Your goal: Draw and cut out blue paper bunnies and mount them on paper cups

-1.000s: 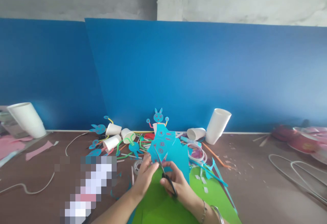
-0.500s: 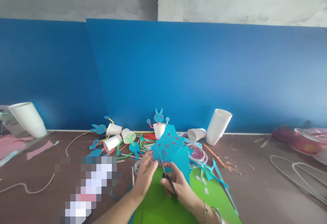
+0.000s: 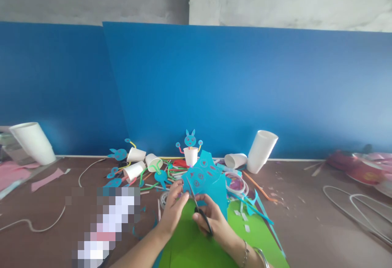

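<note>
In my right hand (image 3: 211, 217) is a pair of scissors (image 3: 200, 212) with black handles, its blades pointing up and away at the edge of a blue paper sheet (image 3: 203, 172). Pink-red shapes are drawn on that sheet. My left hand (image 3: 175, 207) pinches the sheet's near left corner, beside the scissor blades. Another blue sheet (image 3: 219, 194) lies underneath, on top of green paper (image 3: 196, 243). Beyond the paper stands a white paper cup (image 3: 190, 156) with a blue rabbit head (image 3: 190, 140) and straw arms.
Left of the paper lie tipped cups (image 3: 134, 171), coloured straws (image 3: 150, 186) and a tape roll (image 3: 164, 199). Stacked white cups (image 3: 262, 151) lean at the right, near an orange straw (image 3: 260, 186) and a coiled purple tube (image 3: 237, 184). A blue panel (image 3: 196, 88) rises behind; a white cable (image 3: 358, 207) lies far right.
The drawn-on blue sheet has turned slightly, its far part shifting a little right. Both hands and the scissors stay nearly in place.
</note>
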The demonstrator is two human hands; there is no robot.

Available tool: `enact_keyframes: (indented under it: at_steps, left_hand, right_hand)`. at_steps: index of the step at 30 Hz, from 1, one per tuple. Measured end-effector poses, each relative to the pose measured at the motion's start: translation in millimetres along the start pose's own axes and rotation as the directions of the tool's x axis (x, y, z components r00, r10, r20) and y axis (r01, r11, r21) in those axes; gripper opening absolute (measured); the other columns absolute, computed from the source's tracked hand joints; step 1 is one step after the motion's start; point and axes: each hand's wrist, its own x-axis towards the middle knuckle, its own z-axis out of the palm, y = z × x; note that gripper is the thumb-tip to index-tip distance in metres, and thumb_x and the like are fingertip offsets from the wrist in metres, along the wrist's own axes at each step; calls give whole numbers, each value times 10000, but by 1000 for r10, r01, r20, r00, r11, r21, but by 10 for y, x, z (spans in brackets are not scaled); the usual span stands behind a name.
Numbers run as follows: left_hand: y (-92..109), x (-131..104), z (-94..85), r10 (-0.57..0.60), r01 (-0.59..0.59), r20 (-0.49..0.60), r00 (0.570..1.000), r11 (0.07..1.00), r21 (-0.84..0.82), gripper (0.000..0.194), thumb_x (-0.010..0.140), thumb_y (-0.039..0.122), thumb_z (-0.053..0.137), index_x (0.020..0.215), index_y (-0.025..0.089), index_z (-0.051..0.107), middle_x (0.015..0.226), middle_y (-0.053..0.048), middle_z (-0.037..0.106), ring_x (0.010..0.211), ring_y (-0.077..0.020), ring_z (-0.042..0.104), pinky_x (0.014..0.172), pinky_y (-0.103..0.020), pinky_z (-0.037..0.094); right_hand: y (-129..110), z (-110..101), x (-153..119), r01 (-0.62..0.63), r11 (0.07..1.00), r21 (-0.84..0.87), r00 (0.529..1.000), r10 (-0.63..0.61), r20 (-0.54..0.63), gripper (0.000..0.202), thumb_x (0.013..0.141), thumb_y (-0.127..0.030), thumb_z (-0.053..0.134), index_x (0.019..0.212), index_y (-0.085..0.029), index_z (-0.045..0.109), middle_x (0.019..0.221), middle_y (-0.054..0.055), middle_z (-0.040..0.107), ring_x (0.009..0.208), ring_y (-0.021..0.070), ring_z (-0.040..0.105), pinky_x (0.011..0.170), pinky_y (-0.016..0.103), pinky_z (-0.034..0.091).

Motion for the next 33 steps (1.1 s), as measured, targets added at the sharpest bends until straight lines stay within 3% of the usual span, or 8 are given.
enact_keyframes:
  at_steps: [16, 33]
  left_hand:
    - [83, 3, -4, 16, -16, 12, 1000, 1000, -24, 316, 810, 395, 563, 1011, 203, 713, 1242, -82, 586, 1237, -280, 437, 1073, -395, 301]
    - [-13, 4, -20, 26, -28, -36, 999, 999, -45, 250, 814, 364, 561, 929, 211, 721, 1252, -90, 556, 1259, -280, 414, 1082, -402, 282]
  right_hand:
    - [-13, -1, 1, 9, 1000, 22, 1000, -9, 24, 567, 668, -558, 741, 985, -207, 429, 456, -148, 378, 335, 19, 296, 310, 128, 226]
    - [-22, -1, 5, -14, 1000, 17, 1000, 14, 12, 592, 633, -570, 758, 980, -199, 455, 456, -143, 383, 335, 16, 290, 310, 131, 226]
